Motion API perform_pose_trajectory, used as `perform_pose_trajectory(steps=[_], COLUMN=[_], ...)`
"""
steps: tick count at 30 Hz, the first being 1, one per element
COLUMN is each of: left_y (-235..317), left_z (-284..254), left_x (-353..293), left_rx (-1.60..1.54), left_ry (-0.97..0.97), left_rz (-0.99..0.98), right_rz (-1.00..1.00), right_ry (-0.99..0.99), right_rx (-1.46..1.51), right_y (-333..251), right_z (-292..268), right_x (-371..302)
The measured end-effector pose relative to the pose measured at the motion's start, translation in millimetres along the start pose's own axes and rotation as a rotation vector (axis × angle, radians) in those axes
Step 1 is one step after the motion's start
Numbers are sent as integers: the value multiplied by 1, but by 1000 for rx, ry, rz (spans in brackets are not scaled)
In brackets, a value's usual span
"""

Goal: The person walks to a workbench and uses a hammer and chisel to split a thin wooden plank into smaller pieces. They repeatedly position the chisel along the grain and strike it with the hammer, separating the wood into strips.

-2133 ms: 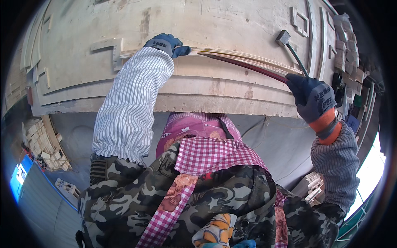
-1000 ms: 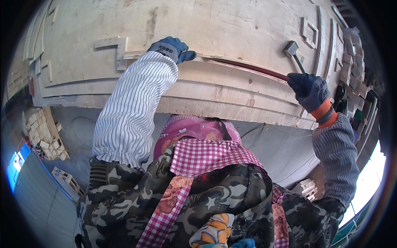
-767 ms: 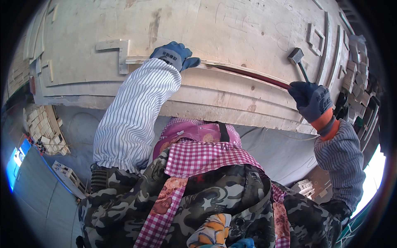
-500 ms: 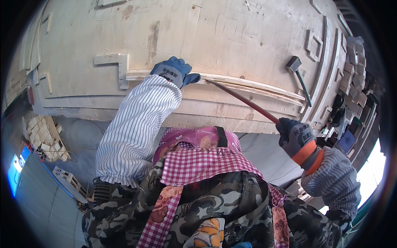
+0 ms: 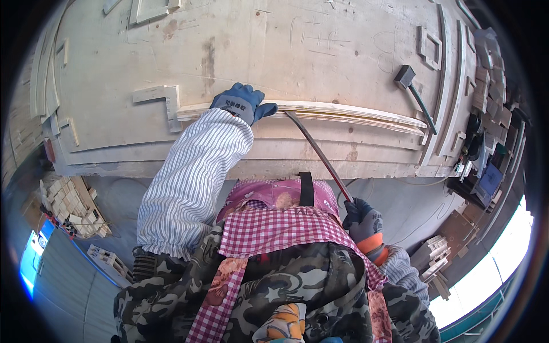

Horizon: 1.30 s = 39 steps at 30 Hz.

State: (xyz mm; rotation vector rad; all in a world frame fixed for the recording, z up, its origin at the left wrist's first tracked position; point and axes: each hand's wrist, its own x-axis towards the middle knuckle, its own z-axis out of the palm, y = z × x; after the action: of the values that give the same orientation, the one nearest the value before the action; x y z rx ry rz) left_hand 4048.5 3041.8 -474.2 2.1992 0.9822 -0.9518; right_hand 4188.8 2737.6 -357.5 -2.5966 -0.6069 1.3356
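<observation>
A stack of long thin plywood strips point(image 5: 366, 116) lies crosswise on the wooden worktable point(image 5: 269, 46), its left end next to an L-shaped wooden block point(image 5: 172, 108). My left hand point(image 5: 237, 103), in a blue and grey glove, grips the strips near that end, its thumb stretched out along the near side. In my right hand point(image 5: 363, 222), also gloved, is the lower end of a red and dark pry bar point(image 5: 319, 153). The bar slants up and left, its bent tip touching the strips' near edge just right of my left thumb.
A black-headed hammer point(image 5: 414, 94) lies on the table to the right, close to a small wooden frame point(image 5: 429, 48). Long battens point(image 5: 452, 86) run along the right side. Stacked wood blocks point(image 5: 71, 206) stand at lower left, and others point(image 5: 432, 257) at lower right.
My right hand has moved left and down, closer to my body, swinging the pry bar steeper while its tip stays at the strips. My left hand keeps its grip.
</observation>
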Motion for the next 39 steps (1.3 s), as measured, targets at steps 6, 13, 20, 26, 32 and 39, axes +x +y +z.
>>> perform_pose_trajectory(steps=[6, 13, 20, 26, 32, 39], left_y=[-10, -43, -38, 1, 38, 36], left_z=[6, 4, 1, -5, -6, 4], left_x=[7, -7, 8, 5, -3, -6], left_rx=[23, 219, 97, 97, 82, 85], left_ry=[61, 183, 114, 49, 111, 222], left_rz=[-49, -62, -47, 8, 11, 10], right_rz=[-171, -382, 250, 363, 184, -38], right_ry=[-93, -120, -300, -226, -98, 22], right_rx=[-6, -399, 197, 457, 619, 767], right_y=[-28, -77, -92, -47, 21, 85], right_z=[-27, -80, -104, -88, -43, 40], right_x=[14, 47, 33, 12, -16, -6])
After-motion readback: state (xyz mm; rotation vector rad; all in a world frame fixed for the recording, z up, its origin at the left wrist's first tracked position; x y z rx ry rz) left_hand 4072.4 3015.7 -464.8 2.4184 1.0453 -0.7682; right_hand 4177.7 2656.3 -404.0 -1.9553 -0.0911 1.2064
